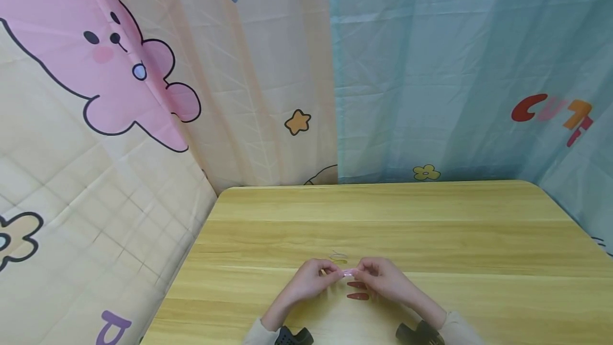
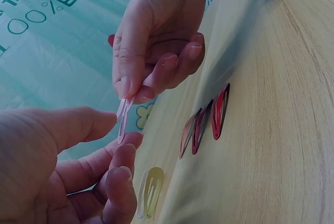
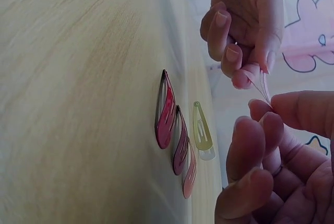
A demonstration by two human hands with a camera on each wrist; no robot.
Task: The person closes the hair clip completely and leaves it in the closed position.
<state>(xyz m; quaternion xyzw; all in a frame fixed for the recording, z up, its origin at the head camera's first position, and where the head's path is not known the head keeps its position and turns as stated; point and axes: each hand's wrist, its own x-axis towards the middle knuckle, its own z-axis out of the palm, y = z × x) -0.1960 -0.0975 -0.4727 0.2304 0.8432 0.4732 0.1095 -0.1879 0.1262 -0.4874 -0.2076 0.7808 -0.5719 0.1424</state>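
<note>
Between both hands, just above the table, is a small pale pink snap hair clip. My left hand pinches one end between thumb and index finger. The opposite end is pinched by my right hand. In the right wrist view the strips of the pink clip stand spread apart. Below the hands lie a red hair clip, a dark red hair clip and a salmon-pink hair clip, side by side. A yellow-green hair clip lies farther off, with a whitish hair clip next to it.
The wooden table runs back to hanging printed cloths behind it and another cloth at the left. Dark wrist devices are on the left wrist and the right wrist.
</note>
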